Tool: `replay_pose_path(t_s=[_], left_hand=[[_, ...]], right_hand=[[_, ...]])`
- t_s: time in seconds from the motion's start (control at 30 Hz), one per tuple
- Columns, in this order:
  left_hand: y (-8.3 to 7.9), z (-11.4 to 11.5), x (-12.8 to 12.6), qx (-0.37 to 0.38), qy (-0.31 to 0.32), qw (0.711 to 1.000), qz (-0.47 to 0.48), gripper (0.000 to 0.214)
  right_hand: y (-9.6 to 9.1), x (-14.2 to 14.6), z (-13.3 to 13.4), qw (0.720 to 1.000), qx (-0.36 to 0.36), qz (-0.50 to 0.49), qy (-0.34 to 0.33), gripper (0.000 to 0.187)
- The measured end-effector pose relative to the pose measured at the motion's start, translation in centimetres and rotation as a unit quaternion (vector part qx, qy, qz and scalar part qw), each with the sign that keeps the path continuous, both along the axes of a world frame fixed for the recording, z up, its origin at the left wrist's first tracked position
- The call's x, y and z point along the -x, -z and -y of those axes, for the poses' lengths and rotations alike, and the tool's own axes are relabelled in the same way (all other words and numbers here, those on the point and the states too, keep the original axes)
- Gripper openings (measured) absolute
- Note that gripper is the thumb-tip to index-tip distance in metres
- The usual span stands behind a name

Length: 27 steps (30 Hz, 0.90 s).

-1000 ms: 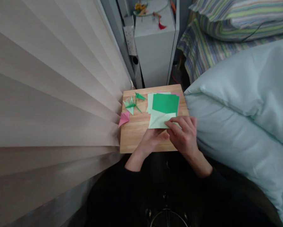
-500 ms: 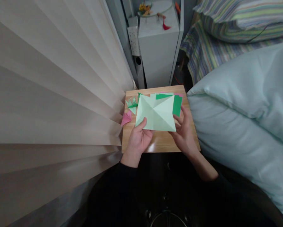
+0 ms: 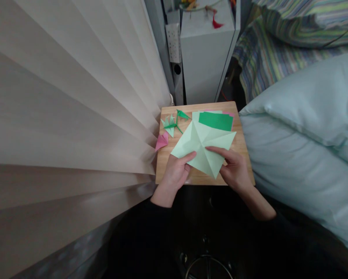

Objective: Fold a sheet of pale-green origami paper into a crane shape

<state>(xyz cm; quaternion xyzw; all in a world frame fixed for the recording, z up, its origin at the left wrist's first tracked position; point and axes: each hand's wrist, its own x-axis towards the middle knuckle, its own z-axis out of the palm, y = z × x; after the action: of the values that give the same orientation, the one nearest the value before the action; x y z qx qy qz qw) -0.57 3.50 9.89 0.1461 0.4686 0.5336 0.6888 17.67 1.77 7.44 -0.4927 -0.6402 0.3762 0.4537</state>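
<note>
A light green sheet of origami paper, creased with lines that meet at its centre, is held at a slant above the small wooden table. My left hand pinches its lower left edge, thumb on top and fingers underneath. On the right side my right hand grips the sheet, with a finger lying on the upper face near the centre and the others partly hidden below. Behind the sheet lie dark green paper and some pink and pale green sheets, partly covered.
Folded green paper pieces and a pink folded piece lie at the table's left side. A pleated curtain hangs close on the left. A pale blue quilt borders the right, and a white cabinet stands behind.
The light green sheet has been turned, so one corner now points down toward me. My right hand has moved from its right edge onto its face. The camera view has shifted slightly.
</note>
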Motion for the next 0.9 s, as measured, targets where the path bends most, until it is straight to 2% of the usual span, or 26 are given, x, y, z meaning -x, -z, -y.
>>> replay_pose_path(t_s=[0.1, 0.17, 0.23, 0.3, 0.4, 0.47, 0.57, 0.7, 0.9], left_hand=[[0.3, 0.1, -0.2, 0.02, -0.009, 1.0, -0.007, 0.053], [0.5, 0.1, 0.0, 0.029, 0.0, 1.0, -0.01, 0.055], [0.6, 0.0, 0.2, 0.034, 0.007, 0.999, -0.007, 0.055], [0.5, -0.1, 0.4, 0.037, -0.001, 0.999, 0.008, 0.047], [0.3, -0.3, 0.5, 0.024, -0.024, 0.999, 0.038, 0.032], [0.2, -0.3, 0.6, 0.006, -0.018, 0.999, 0.05, 0.031], [0.0, -0.2, 0.7, 0.0, 0.021, 0.997, 0.068, 0.033], [-0.1, 0.1, 0.4, 0.014, 0.056, 0.995, 0.082, 0.034], [-0.1, 0.9, -1.4, -0.066, 0.059, 0.995, 0.053, 0.049]], right_hand=[[1.4, 0.2, 0.3, 0.997, -0.037, 0.047, -0.043, 0.059], [2.2, 0.2, 0.6, 0.995, -0.027, 0.071, -0.07, 0.06], [2.5, 0.2, 0.7, 0.994, -0.009, 0.082, -0.071, 0.054], [2.2, 0.0, 0.6, 0.996, 0.007, 0.073, -0.057, 0.044], [0.9, 0.0, 0.1, 0.998, 0.033, 0.021, -0.042, 0.029], [0.1, 0.1, -0.2, 0.998, 0.055, -0.029, -0.029, 0.02], [-0.6, 0.9, -0.4, 0.987, 0.112, -0.115, 0.025, 0.012], [-0.2, 2.0, -0.2, 0.949, 0.167, -0.218, 0.157, 0.023], [0.1, 2.3, -0.1, 0.94, 0.152, -0.22, 0.214, 0.026]])
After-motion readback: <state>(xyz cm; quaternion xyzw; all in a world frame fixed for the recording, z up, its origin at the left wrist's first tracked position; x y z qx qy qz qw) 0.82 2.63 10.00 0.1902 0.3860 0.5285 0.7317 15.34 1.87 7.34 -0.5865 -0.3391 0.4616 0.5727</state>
